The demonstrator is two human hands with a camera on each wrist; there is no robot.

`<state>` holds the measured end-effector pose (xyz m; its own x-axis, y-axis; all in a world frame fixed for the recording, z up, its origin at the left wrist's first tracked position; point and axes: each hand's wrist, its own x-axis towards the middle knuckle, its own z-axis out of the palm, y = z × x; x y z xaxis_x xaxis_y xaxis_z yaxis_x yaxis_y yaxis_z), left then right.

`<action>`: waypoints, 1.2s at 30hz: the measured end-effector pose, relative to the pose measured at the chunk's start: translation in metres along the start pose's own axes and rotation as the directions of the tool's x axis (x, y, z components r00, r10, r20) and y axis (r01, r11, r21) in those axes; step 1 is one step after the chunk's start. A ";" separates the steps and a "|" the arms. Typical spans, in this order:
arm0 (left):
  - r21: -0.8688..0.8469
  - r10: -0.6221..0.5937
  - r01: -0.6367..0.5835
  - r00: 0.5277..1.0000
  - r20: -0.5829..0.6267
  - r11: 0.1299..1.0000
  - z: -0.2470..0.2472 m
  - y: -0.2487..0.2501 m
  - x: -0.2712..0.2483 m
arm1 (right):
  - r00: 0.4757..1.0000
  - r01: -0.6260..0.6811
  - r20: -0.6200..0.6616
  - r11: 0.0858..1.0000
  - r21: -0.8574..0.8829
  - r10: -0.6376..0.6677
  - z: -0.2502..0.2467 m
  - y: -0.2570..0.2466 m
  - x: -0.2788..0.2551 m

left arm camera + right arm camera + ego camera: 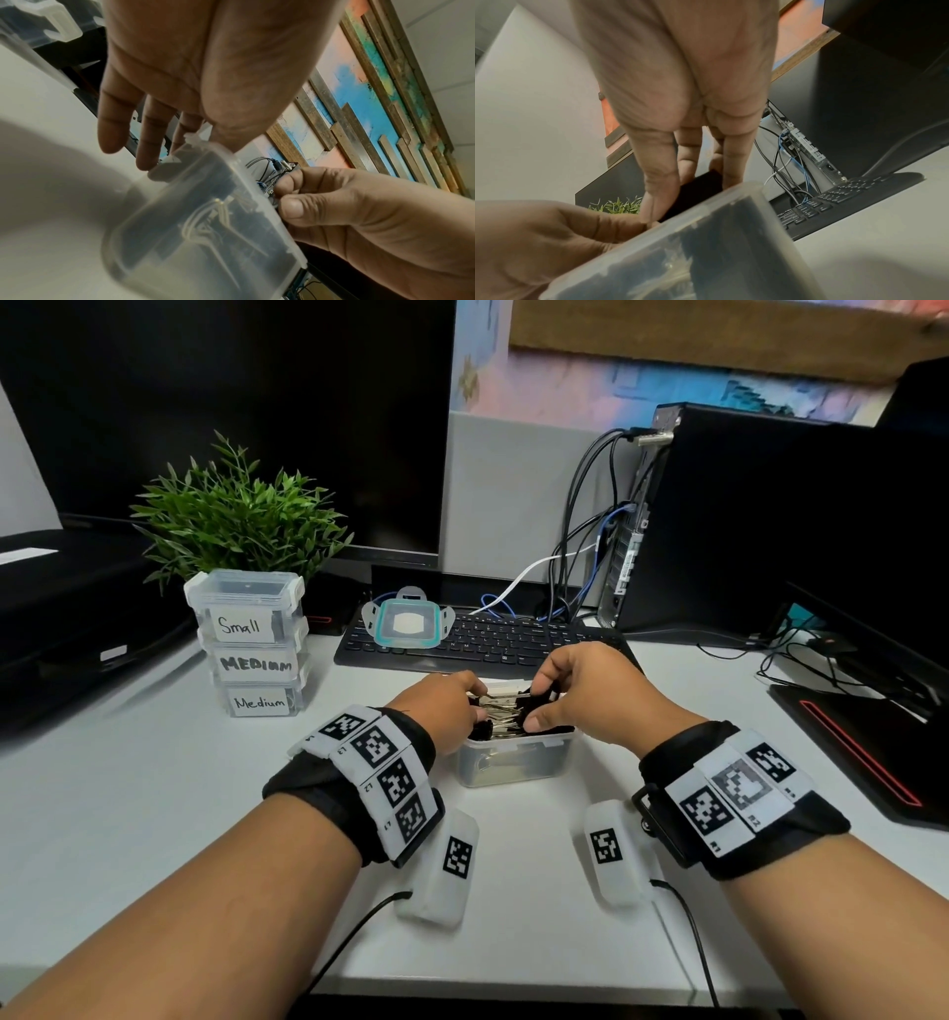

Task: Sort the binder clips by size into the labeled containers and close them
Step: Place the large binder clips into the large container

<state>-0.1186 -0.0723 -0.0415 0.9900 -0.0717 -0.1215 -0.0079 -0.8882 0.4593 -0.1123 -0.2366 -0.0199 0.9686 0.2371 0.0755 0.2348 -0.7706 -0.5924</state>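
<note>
The open clear container [515, 762] is sitting mid-desk [128, 788] with bare room around it, the keyboard [482, 642] close behind. Stacked boxes [254, 642] at left are reading "Small", "MEDIUM", "Medium". Both the left hand [442, 708] and right hand [580, 693] are pinching the heaped binder clips [500, 713] over its rim.

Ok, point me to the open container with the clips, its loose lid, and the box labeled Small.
open container [513, 765], head view, on its clear front wall.
loose lid [408, 622], head view, on the middle of the teal-rimmed lid lying on the keyboard.
Small box [241, 625], head view, on its handwritten label, top of the stack.
</note>
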 end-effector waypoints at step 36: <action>-0.011 0.032 -0.031 0.999 0.044 0.999 -0.001 -0.002 -0.006 | 0.962 0.091 0.271 0.963 -0.256 -0.019 -0.008 -0.018 0.002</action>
<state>-0.1242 -0.0700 -0.0408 0.9821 -0.1198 -0.1452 -0.0375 -0.8805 0.4726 -0.1138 -0.2275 -0.0025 0.9056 0.4027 -0.1333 0.3348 -0.8715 -0.3584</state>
